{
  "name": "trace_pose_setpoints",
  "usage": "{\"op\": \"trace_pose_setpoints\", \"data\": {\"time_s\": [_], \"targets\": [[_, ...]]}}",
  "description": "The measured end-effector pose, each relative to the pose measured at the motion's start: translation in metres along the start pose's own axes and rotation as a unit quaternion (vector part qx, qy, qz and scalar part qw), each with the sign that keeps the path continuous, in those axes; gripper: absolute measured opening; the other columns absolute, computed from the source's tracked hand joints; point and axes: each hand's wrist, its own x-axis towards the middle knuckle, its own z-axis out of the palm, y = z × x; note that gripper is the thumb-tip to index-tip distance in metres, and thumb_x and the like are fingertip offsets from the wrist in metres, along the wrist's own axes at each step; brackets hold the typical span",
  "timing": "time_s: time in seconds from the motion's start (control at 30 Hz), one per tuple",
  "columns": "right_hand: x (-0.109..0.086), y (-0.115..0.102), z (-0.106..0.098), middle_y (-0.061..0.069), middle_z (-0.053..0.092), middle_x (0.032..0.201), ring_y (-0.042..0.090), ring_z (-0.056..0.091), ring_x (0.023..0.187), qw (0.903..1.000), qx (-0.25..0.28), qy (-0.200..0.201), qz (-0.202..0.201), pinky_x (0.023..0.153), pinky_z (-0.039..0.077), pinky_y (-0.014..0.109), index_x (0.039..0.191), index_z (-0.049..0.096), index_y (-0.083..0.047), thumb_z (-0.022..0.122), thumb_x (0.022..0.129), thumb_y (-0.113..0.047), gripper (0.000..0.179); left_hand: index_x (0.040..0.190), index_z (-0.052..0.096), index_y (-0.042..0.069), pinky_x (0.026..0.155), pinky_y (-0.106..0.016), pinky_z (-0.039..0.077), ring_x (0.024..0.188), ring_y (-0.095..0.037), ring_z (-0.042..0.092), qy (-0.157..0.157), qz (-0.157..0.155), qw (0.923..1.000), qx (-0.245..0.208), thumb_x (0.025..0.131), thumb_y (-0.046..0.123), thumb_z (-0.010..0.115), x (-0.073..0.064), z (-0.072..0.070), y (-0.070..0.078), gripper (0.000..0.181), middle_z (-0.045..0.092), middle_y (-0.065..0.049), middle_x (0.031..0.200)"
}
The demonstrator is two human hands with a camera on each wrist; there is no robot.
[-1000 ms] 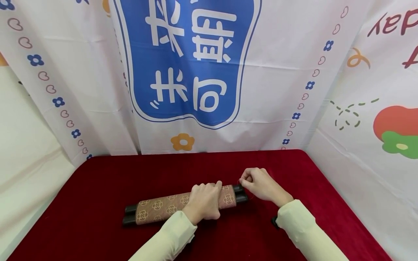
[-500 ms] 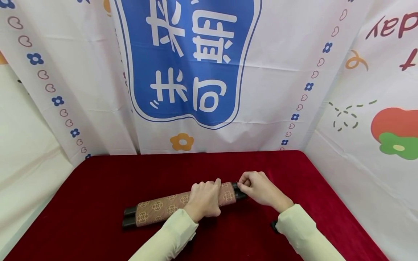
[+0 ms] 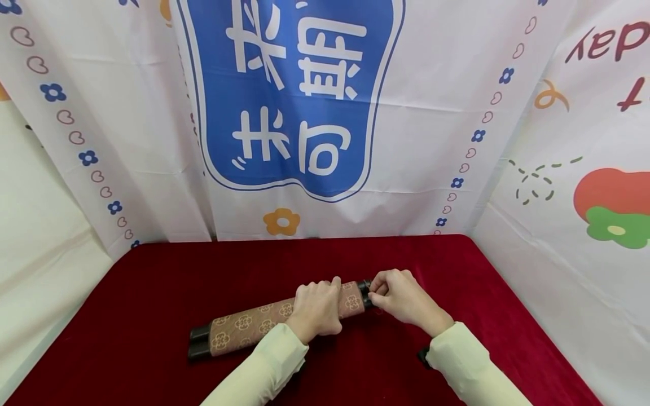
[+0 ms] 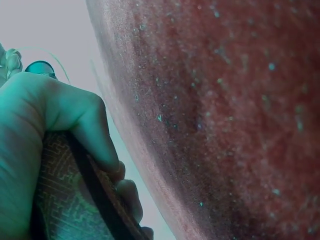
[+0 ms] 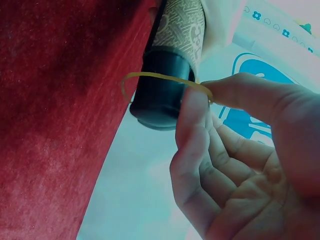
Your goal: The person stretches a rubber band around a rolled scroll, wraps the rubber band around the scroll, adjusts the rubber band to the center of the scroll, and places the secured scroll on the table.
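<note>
My left hand (image 3: 317,307) is wrapped around a rolled-up scroll (image 3: 264,322). My fingers curl over the top of it and hold it tight. The scroll lies on the red table cloth (image 3: 152,293), low in the middle of the head picture, slanting from lower left up to the right. It has brown cloth with flower shapes and black ends (image 5: 161,87).

My right hand (image 3: 401,299) is just beside my left, at the right end of the scroll. My thumb and finger (image 5: 192,112) pinch a thin rubber band (image 5: 150,76). In the right wrist picture the band loops across the black end, near the top middle.

Behind the table hangs a white banner (image 3: 289,96) with a big blue shape, filling the top of the picture.
</note>
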Motion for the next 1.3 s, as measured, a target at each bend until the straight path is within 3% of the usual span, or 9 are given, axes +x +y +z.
{"op": "trace_pose_setpoints", "data": {"time_s": [0.37,0.9,1.07,1.3], "targets": [[0.005,-0.008,0.006,-0.002,0.074,0.072,0.009,0.067,0.060,0.9999,-0.002,0.011,-0.003,0.057,0.053,0.024,0.089,0.076,-0.004,0.076,0.094,-0.008,0.006,0.128,0.066,0.013,0.048,-0.039,0.045,0.059,-0.024,0.062,0.003,0.003,1.0000,0.000,0.066,0.033,0.086,0.001,0.003,0.002,0.068,0.073,-0.004,0.083],[0.024,-0.011,0.006,0.002,0.075,0.071,0.011,0.069,0.057,0.9983,-0.025,0.022,0.048,0.057,0.055,0.027,0.083,0.078,-0.006,0.077,0.093,-0.006,0.010,0.133,0.065,0.012,0.053,-0.040,0.049,0.063,-0.025,0.065,0.000,0.017,0.9999,-0.002,0.066,0.032,0.086,-0.004,0.001,0.006,0.073,0.075,-0.005,0.089],[0.030,-0.012,0.008,0.000,0.071,0.066,0.010,0.065,0.054,0.9974,-0.041,0.021,0.056,0.055,0.053,0.026,0.080,0.077,-0.007,0.075,0.091,-0.004,0.011,0.125,0.066,0.012,0.050,-0.039,0.046,0.058,-0.023,0.061,0.000,0.022,0.9998,-0.003,0.066,0.031,0.086,-0.005,0.001,0.009,0.065,0.072,-0.004,0.082],[0.037,-0.015,0.009,0.001,0.071,0.073,0.015,0.061,0.060,0.9965,-0.066,0.009,0.052,0.058,0.052,0.027,0.080,0.078,-0.008,0.075,0.092,-0.005,0.012,0.123,0.066,0.013,0.047,-0.037,0.043,0.053,-0.020,0.054,0.002,0.031,0.9995,0.004,0.067,0.030,0.085,-0.005,0.002,0.011,0.061,0.068,-0.003,0.078]]}}
